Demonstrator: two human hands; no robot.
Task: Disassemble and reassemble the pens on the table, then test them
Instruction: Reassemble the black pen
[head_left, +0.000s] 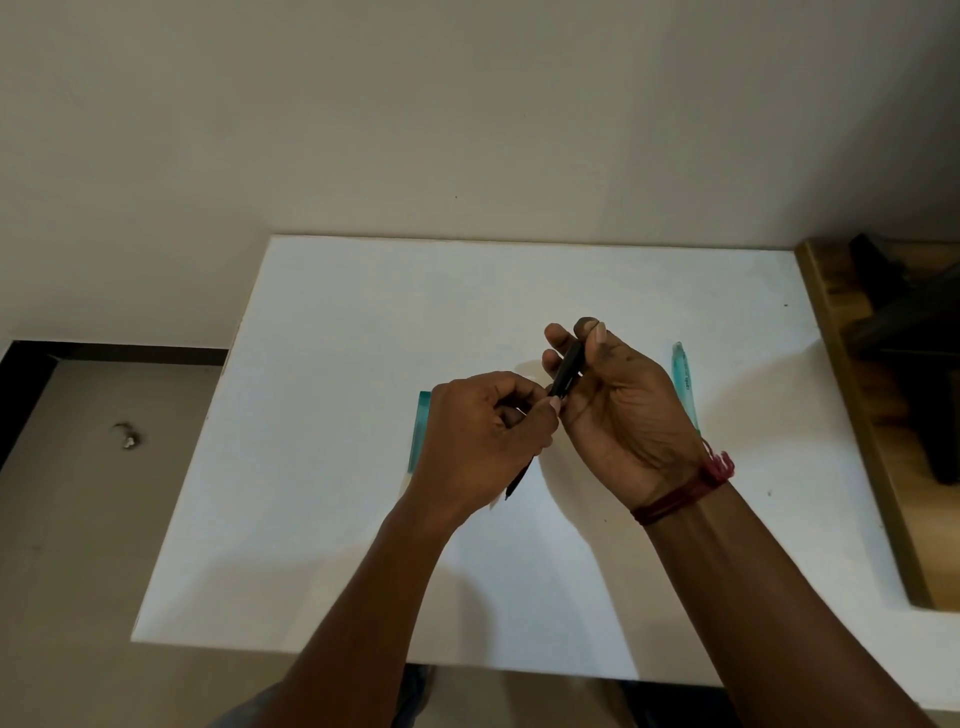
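Above a white desk (311, 467), the left hand (478, 441) and right hand (613, 410) have their fingers closed on a black pen (567, 370), seemingly mid-assembly. Two teal pens (683, 379) lie on the desk either side, apparently awaiting work.

Dim, soft light; table (322, 467) brightest; faint hand shadows; slight blur; wide-angle edge bending

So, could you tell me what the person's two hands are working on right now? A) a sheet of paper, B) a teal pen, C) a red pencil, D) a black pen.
D: the left hand and right hand both grip the black pen, while the two teal pens lie on the white table.
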